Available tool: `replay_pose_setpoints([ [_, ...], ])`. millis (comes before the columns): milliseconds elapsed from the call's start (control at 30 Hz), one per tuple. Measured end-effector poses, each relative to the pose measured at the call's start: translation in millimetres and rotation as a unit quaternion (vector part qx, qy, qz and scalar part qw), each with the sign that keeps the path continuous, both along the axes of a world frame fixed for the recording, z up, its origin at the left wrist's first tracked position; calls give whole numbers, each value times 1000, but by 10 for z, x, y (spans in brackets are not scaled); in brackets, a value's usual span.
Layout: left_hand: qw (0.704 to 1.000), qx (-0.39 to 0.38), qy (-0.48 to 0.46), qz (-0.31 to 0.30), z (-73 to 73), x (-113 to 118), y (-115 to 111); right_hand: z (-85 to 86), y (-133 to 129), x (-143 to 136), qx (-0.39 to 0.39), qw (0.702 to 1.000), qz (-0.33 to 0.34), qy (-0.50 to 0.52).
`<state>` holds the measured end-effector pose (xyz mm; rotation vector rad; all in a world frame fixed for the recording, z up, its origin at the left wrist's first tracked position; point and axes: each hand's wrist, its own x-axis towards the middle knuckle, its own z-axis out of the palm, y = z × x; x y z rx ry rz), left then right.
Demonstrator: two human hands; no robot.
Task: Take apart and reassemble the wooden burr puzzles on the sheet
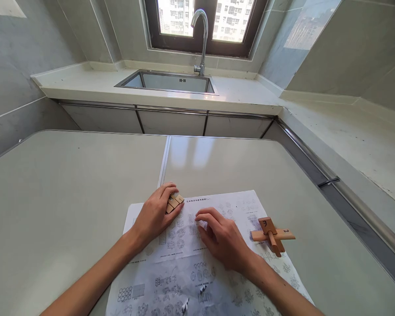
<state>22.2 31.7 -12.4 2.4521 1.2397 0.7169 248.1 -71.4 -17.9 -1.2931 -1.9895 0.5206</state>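
Note:
My left hand (156, 215) rests on the printed instruction sheet (184, 263) and closes over a few loose wooden puzzle bars (175, 202) at the sheet's upper left. My right hand (222, 237) lies flat on the middle of the sheet, fingers spread and pointing left, with nothing in it. To its right, on the sheet's right edge, sits a partly assembled wooden cross puzzle (271, 235) with marks on its pieces, a short way from my right hand.
The sheet lies on a pale table (69, 197) with a seam down its middle. Beyond it runs a counter with a steel sink (166, 82) and a curved tap (201, 35) under a window. Another counter (349, 131) runs along the right.

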Motion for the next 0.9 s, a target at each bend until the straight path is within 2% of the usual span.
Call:
replay_pose_setpoints([
  [200,999,-5,-35,25,42,4,-8,14,2,1,3,1000,2,-7],
  [333,998,11,-18,52,53,3,-8,18,3,1,4,1000,3,-8],
  [533,998,9,-25,52,72,8,-15,24,1,-1,6,1000,3,-10],
  [900,991,57,11,117,95,4,1,25,-3,-1,10,1000,3,-11],
])
